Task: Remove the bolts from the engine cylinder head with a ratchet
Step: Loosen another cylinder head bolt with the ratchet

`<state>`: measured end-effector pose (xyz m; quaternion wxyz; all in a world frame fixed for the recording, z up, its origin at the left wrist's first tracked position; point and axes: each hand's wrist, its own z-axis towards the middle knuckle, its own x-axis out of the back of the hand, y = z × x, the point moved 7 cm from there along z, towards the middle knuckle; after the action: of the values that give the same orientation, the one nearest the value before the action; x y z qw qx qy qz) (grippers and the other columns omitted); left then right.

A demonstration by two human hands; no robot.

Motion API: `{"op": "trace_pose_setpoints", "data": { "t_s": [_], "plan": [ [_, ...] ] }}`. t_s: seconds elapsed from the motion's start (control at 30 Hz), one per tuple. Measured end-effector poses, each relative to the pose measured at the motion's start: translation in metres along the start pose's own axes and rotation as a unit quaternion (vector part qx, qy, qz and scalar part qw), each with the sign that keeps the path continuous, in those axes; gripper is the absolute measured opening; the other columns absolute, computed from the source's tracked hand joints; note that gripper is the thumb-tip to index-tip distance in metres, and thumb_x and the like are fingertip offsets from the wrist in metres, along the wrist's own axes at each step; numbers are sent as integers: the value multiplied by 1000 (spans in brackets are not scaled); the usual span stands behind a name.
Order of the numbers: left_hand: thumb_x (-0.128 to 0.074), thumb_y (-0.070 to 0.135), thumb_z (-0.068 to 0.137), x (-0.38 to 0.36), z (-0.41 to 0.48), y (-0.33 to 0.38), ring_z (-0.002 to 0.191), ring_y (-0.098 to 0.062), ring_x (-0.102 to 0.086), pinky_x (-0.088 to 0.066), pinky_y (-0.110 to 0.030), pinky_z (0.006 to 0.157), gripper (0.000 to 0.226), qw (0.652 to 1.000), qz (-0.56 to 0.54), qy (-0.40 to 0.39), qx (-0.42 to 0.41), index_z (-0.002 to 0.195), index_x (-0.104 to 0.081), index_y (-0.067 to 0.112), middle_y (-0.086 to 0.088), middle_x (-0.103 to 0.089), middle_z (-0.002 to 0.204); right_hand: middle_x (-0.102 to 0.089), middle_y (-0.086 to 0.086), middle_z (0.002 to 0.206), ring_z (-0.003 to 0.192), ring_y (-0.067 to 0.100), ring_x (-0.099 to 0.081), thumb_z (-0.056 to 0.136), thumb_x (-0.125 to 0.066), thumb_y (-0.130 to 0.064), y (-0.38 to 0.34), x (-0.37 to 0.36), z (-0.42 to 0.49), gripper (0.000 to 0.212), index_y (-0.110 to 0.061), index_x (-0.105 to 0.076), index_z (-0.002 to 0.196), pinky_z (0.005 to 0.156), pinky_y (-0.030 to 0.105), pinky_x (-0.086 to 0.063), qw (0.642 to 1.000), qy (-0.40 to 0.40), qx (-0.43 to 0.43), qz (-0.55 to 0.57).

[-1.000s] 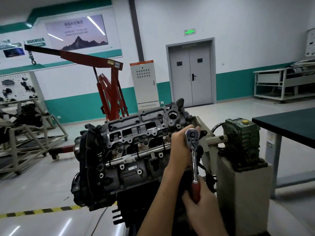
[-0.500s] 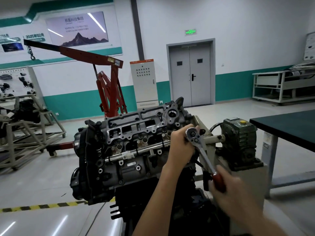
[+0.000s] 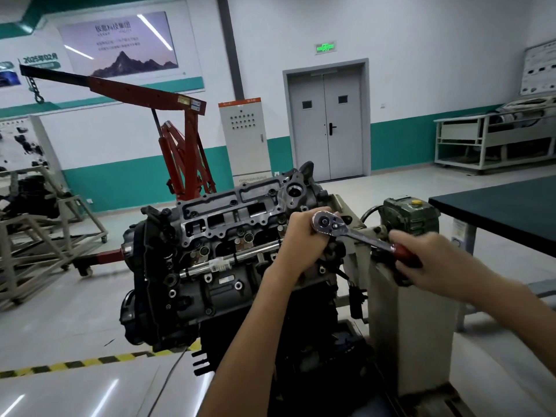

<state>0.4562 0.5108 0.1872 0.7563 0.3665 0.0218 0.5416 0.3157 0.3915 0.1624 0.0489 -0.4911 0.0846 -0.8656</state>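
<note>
The grey engine cylinder head (image 3: 228,224) sits tilted on its stand in the middle of the view, with several bolts showing along its face. A chrome ratchet (image 3: 355,234) with a red handle lies across the head's right end, its round head over a spot hidden by my fingers. My left hand (image 3: 301,239) is closed around the ratchet's head and whatever hangs below it. My right hand (image 3: 427,257) grips the red handle, which points right and slightly down.
A green gearbox (image 3: 409,218) on a cream pedestal (image 3: 412,326) stands just right of the engine. A dark green table (image 3: 505,212) is at far right. A red engine hoist (image 3: 183,145) stands behind, and a metal frame stand (image 3: 36,230) at left.
My right hand has swung the ratchet handle anticlockwise, from pointing straight down to pointing right. My left hand stayed on the ratchet's head.
</note>
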Motion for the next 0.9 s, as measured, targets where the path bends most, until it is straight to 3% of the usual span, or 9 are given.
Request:
{"op": "trace_pose_setpoints", "data": {
  "t_s": [0.1, 0.2, 0.27, 0.4, 0.43, 0.6, 0.73, 0.83, 0.9],
  "plan": [
    [-56, 6, 94, 1, -7, 1, 52, -4, -32, -31, -29, 54, 47, 998, -39, 44, 5, 56, -39, 28, 15, -38, 50, -46, -18, 57, 50, -8, -49, 78, -69, -12, -3, -6, -2, 23, -18, -54, 96, 44, 5, -36, 1000, 19, -7, -8],
    [-55, 10, 96, -3, -11, 3, 52, -11, -30, -31, -38, 51, 47, 994, -70, 87, -3, 57, -35, 27, 14, -34, 53, -47, -12, 54, 43, 0, -48, 77, -70, -10, -32, -50, -33, 25, -22, -52, 89, 42, 7, -37, 979, 100, -113, 139],
    [-55, 9, 95, -5, -10, 3, 53, -11, -26, -29, -35, 53, 47, 989, -95, 113, 6, 57, -32, 22, 12, -29, 54, -49, -7, 51, 44, 3, -51, 76, -71, -11, -63, -76, -41, 24, -24, -51, 80, 42, 7, -36, 936, 127, -154, 289],
    [-57, 2, 93, -2, -12, 6, 52, -2, -23, -27, -10, 53, 43, 990, -68, 120, -8, 59, -32, 7, 8, -25, 57, -52, 5, 50, 37, 20, -49, 79, -65, -14, -106, -105, -32, 21, -25, -50, 69, 38, 24, -42, 808, -30, -168, 565],
    [-57, 2, 93, -2, -13, 6, 53, -2, -24, -27, -10, 53, 42, 992, -67, 106, -4, 60, -33, 8, 9, -26, 57, -50, 8, 48, 34, 23, -46, 80, -63, -11, -100, -102, -31, 20, -18, -48, 70, 36, 24, -39, 803, -53, -169, 570],
    [-63, 13, 92, 4, -5, 7, 53, -7, -34, -32, -23, 54, 42, 1000, -5, -11, 15, 55, -43, 13, 11, -41, 53, -53, 0, 54, 44, 11, -48, 80, -64, -10, -15, -37, -6, 12, -12, -60, 68, 44, 20, -40, 973, -24, -138, 182],
    [-62, 16, 93, 1, 3, 12, 51, -7, -34, -31, -19, 52, 41, 997, 29, -65, -2, 56, -47, 7, 5, -41, 53, -51, -14, 56, 53, 1, -50, 79, -63, -19, 5, 2, 24, 7, -22, -59, 73, 58, 22, -41, 999, -16, -50, 14],
    [-56, 17, 97, -2, -4, 9, 50, -10, -34, -31, -29, 51, 43, 1000, 2, -8, -8, 57, -44, 6, 8, -39, 52, -55, -5, 61, 58, 10, -54, 81, -64, -18, 3, -17, 8, 5, -13, -62, 81, 66, 31, -51, 993, 1, -99, 56],
    [-54, 16, 98, -5, -6, 9, 49, -10, -33, -31, -33, 49, 44, 999, -17, 29, -16, 56, -41, 17, 14, -37, 51, -58, 4, 60, 53, 17, -54, 82, -63, -15, -13, -42, -14, 11, -7, -60, 75, 60, 33, -51, 978, 37, -148, 140]
  ]
}}
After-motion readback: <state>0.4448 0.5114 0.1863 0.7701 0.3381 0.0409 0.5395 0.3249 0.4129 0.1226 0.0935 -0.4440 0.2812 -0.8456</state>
